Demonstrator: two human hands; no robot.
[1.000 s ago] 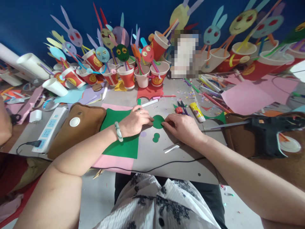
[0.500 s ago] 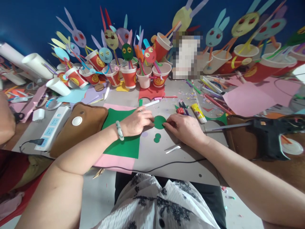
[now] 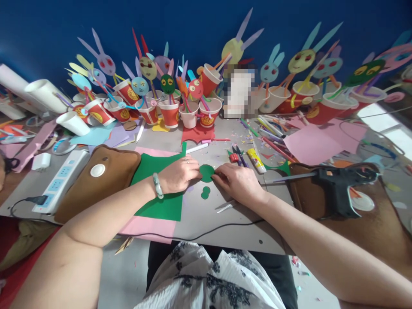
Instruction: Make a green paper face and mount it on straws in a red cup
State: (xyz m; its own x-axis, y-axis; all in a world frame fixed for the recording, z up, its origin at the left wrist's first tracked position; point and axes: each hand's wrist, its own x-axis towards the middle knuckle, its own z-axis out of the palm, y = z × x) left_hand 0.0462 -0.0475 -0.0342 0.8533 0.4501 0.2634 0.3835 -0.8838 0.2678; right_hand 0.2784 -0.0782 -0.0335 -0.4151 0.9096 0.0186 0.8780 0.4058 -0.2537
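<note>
A green paper circle (image 3: 206, 173) lies on the grey table between my hands. My left hand (image 3: 180, 174), fingers bent together, pinches its left edge and rests partly over a green paper sheet (image 3: 157, 208). At the right edge, my right hand (image 3: 238, 182) pinches the circle between thumb and fingers. Two small green paper discs (image 3: 205, 192) lie just below, one overlapping the other. A thin white stick (image 3: 226, 207) is beside my right wrist. Pink paper (image 3: 151, 230) shows under the green sheet.
Paper cups with rabbit-faced figures (image 3: 169, 113) line the back. A glue stick (image 3: 256, 161), scissors (image 3: 240, 155) and a white pen (image 3: 197, 148) lie beyond my hands. A black glue gun (image 3: 337, 189) is at right; a power strip (image 3: 61, 181) and brown pouch (image 3: 99, 182) at left. A black cable (image 3: 206, 237) crosses the front.
The view has tilted up and turned slightly right, so everything appears shifted left and lower. Both hands keep their places at the circle's edges.
</note>
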